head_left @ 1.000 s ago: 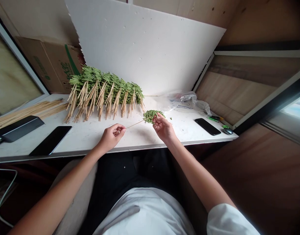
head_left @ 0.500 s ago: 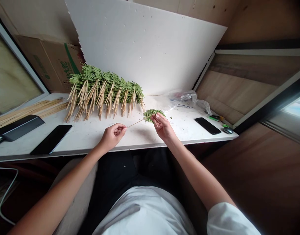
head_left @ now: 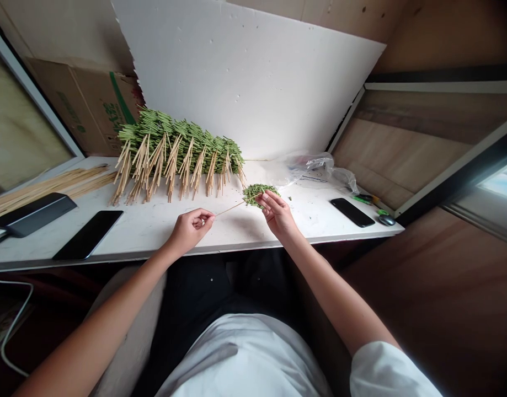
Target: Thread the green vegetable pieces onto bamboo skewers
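My left hand [head_left: 193, 227] is closed, pinching the near end of a thin bamboo skewer [head_left: 230, 208] between thumb and fingertips. The stick slants up to the right, toward the fingertips of my right hand [head_left: 277, 212]. Thumb and forefinger of that hand are pinched together at the skewer's far end; whether they also hold a small green piece is too fine to tell. Just behind them lies a small heap of cut green bean pieces [head_left: 253, 192], partly covered by my right fingers. Left of it rises a big stack of skewered green beans [head_left: 182, 135], bare stick ends facing me.
Loose bamboo skewers [head_left: 50, 184] lie at the left, near a black device [head_left: 38, 212] and a dark phone [head_left: 90, 234]. Rightward are a clear plastic bag [head_left: 319, 164], another phone [head_left: 352, 212] and a small dark object [head_left: 386, 219]. A white foam board [head_left: 253, 71] stands behind.
Both hands keep nearly the same pose on the skewer. The whole view has shifted very slightly.
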Tool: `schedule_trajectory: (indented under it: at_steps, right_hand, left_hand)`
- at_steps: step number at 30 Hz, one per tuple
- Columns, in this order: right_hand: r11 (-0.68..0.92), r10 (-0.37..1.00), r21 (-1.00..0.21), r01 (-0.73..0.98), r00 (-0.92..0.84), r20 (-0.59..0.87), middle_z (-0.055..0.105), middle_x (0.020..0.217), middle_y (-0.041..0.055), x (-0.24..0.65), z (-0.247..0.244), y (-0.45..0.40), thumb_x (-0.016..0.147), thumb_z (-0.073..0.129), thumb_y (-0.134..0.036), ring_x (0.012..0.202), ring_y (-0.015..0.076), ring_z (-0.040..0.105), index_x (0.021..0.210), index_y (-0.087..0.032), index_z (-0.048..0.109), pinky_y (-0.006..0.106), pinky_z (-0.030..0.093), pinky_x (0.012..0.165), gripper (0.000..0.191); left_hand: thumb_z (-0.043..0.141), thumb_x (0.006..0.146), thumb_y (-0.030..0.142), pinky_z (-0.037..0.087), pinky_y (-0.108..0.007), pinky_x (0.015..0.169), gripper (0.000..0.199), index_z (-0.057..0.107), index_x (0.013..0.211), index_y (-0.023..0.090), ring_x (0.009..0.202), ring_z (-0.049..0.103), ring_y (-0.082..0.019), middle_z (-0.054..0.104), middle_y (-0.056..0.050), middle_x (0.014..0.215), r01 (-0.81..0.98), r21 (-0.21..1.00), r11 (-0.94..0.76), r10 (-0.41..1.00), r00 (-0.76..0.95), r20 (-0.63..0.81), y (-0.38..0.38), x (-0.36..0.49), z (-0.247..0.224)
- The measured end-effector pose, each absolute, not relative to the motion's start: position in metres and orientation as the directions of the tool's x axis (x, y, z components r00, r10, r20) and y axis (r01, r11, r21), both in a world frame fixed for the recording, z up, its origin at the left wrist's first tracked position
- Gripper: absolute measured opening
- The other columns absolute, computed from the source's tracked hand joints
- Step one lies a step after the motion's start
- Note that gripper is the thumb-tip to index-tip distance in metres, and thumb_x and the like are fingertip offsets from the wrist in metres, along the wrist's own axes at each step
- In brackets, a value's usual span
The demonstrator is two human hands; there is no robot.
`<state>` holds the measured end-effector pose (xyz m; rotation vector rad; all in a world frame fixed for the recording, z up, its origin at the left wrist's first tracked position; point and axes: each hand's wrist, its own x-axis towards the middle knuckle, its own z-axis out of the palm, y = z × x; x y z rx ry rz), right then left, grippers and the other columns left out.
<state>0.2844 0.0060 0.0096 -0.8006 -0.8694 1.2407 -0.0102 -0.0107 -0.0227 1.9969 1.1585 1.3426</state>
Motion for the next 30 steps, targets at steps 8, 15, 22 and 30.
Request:
schedule_trajectory:
  at_steps: [8,15,22,30]
  right_hand:
    - [0.221,0.972,-0.891,-0.397,0.17,0.165,0.084,0.094,0.0058,0.2796,0.0124,0.0037,0.063,0.101,-0.041,0.103,0.0286,0.081,0.094,-0.025,0.081,0.034,0.06,0.076,0.041]
    - [0.293,0.951,-0.905,-0.307,0.194,0.242,0.084,0.09,0.0055,0.2795,0.0097,0.003,0.065,0.1,-0.044,0.097,0.0271,0.081,0.093,-0.024,0.082,0.037,0.06,0.081,0.039]
    - [0.272,0.961,-0.892,-0.36,0.144,0.235,0.083,0.095,0.0055,0.281,0.0162,0.0016,0.067,0.1,-0.048,0.101,0.0282,0.081,0.095,-0.025,0.081,0.04,0.063,0.089,0.041]
    - [0.21,0.978,-0.915,-0.346,0.081,0.194,0.082,0.098,0.0052,0.2843,0.0156,0.0036,0.075,0.094,-0.051,0.105,0.0256,0.079,0.093,-0.025,0.08,0.033,0.063,0.08,0.035]
  left_hand:
    - [0.073,0.095,0.046,0.048,-0.024,0.056,0.031,0.079,0.097,0.016,0.062,0.065,-0.015,0.076,-0.007,0.082,0.418,0.73,-0.541,0.835,0.163,0.525,-0.0121,-0.0114,-0.0193]
    - [0.071,0.096,0.043,0.041,-0.023,0.054,0.028,0.079,0.097,0.016,0.056,0.055,-0.012,0.075,-0.005,0.08,0.45,0.699,-0.555,0.823,0.174,0.541,-0.0111,-0.0124,-0.0216]
    - [0.071,0.098,0.044,0.043,-0.022,0.056,0.029,0.079,0.098,0.016,0.059,0.056,-0.011,0.073,-0.005,0.08,0.424,0.712,-0.559,0.818,0.144,0.557,-0.0135,-0.0105,-0.0168]
    - [0.068,0.1,0.044,0.044,-0.024,0.058,0.029,0.079,0.1,0.018,0.06,0.053,-0.012,0.072,-0.004,0.081,0.473,0.647,-0.598,0.78,0.162,0.604,-0.0151,-0.0094,-0.0156]
